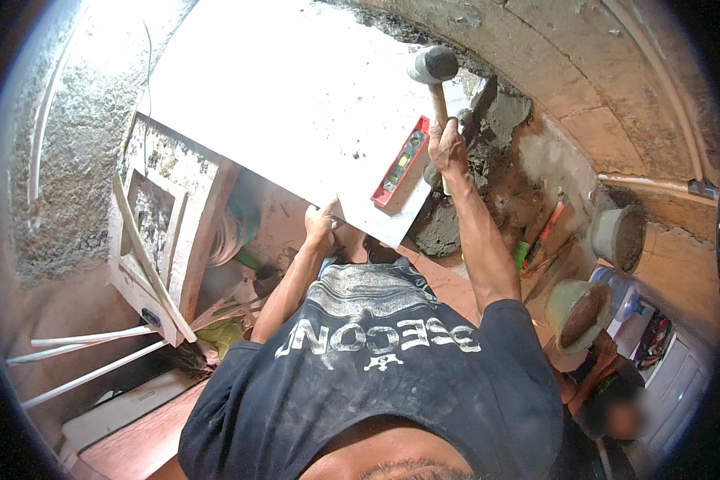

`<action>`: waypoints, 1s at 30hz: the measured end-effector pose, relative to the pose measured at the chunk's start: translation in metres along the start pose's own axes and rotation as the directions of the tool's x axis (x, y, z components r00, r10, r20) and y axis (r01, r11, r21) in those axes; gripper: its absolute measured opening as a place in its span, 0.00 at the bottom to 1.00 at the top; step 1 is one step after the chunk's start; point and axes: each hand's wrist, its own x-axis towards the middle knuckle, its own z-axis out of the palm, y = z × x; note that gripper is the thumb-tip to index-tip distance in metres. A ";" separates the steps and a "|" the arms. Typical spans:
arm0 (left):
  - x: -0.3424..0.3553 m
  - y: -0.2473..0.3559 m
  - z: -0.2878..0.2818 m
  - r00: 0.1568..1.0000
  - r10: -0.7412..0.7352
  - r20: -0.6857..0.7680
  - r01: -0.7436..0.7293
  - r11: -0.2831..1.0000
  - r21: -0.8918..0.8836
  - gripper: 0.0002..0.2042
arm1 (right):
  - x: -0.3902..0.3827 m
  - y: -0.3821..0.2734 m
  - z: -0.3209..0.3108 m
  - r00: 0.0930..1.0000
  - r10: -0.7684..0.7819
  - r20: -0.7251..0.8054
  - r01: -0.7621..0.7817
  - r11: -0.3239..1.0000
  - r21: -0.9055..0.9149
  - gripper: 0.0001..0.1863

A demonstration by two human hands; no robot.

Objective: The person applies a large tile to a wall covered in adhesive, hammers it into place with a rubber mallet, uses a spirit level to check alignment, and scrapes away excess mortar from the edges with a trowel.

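Observation:
A rubber mallet [433,66] with a dark and pale head and a wooden handle is up over the tile's right side, my right hand [448,149] wrapped round the handle. Beneath it a large white tile [296,104] spans the raised surface. My left hand [321,222] grips the tile's near edge, its thumb on top and the other fingers partly hidden. On the tile near its right corner lies a red spirit level [401,162], slanted, just left of my right wrist. Wet grey mortar [500,114] is heaped along the tile's right edge.
Two mortar buckets [618,238] [578,315] stand at right, near a water jug [616,290]. A co-worker [608,384] is at the lower right. Left, a wooden frame [176,240] and white pipes [96,344] stick out. Tools with green and orange parts [540,238] lie right.

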 end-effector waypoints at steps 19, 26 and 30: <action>0.013 -0.004 -0.008 0.997 0.000 0.079 -0.001 1.000 0.013 0.15 | -0.007 0.030 -0.011 0.992 0.021 -0.122 -0.028 0.998 -0.057 0.26; -0.010 0.008 -0.001 0.994 0.019 0.108 -0.016 1.000 -0.023 0.15 | -0.006 0.040 -0.010 0.989 0.048 -0.137 -0.057 0.996 -0.061 0.27; 0.000 0.002 -0.001 0.996 0.005 0.093 0.001 0.998 -0.057 0.14 | -0.008 0.026 -0.012 0.981 0.058 -0.185 -0.067 0.997 -0.041 0.27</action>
